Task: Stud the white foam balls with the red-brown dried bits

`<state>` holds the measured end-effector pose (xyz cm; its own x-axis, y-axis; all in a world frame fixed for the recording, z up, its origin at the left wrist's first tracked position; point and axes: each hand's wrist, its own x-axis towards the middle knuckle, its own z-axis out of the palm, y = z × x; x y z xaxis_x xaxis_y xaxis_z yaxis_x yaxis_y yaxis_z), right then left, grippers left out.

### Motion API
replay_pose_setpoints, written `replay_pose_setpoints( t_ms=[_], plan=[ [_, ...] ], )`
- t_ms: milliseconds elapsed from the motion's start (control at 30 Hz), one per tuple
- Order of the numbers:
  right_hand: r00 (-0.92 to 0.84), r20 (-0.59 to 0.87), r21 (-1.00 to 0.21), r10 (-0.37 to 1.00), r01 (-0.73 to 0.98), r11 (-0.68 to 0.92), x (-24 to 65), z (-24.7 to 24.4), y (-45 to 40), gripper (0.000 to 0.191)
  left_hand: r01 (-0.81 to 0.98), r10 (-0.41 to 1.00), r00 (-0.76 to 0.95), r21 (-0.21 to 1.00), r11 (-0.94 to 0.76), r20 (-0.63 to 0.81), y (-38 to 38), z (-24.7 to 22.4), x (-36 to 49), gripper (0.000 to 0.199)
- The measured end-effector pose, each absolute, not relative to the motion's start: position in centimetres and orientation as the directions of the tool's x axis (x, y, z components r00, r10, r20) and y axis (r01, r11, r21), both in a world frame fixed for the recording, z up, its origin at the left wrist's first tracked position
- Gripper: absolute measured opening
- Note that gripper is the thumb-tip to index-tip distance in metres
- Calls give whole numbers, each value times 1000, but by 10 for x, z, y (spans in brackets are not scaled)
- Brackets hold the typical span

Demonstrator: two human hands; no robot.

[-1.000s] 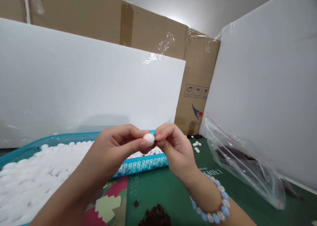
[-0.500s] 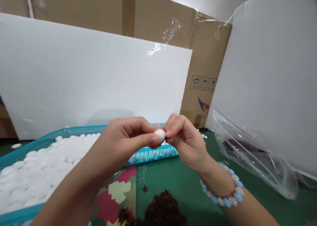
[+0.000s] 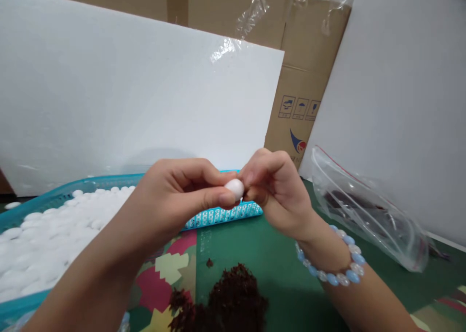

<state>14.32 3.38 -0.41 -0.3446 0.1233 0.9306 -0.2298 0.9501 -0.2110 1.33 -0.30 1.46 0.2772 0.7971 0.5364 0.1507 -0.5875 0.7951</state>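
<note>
My left hand (image 3: 184, 189) pinches a small, smooth white egg-shaped ball (image 3: 235, 189) between thumb and fingers, in the middle of the head view. Against the ball's right side, the fingers of my right hand (image 3: 278, 193) are pressed together. A small dark patch shows at those fingertips; what they grip, if anything, is too hidden to name. Below both hands lies a heap of dark reddish-brown shreds (image 3: 236, 300). Behind and left of my left arm stands a turquoise plastic basket (image 3: 85, 180), holding many similar white balls (image 3: 47, 244).
At the right lies a clear zip bag (image 3: 367, 210) with dark brown material inside. A white board (image 3: 145, 94) leans on cardboard boxes (image 3: 306, 45) behind the basket. A white panel (image 3: 407, 104) stands on the right. The tabletop (image 3: 291, 273) is green with a patterned part.
The view has tilted down slightly, so the background sits higher. Both hands keep their pinch at the white ball; the right hand has turned a little and its fingers have shifted.
</note>
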Motion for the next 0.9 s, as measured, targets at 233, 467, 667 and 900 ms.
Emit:
replay_pose_setpoints(
  t_ms=[233,467,667,900],
  plan=[
    [-334,943,-69,-17,-242,968,148,-4,37,13,71,734,281,750,-658,618,-2,13,16,6],
    [-381,924,-89,-10,-241,966,146,-9,40,15,238,756,272,719,-652,595,-4,15,12,2],
    [-465,885,-68,14,-98,993,145,-8,44,16,338,784,317,709,-620,534,3,16,6,7],
    [-472,881,-61,9,-95,994,149,-5,42,14,240,778,276,743,-625,565,4,11,10,7]
  ],
)
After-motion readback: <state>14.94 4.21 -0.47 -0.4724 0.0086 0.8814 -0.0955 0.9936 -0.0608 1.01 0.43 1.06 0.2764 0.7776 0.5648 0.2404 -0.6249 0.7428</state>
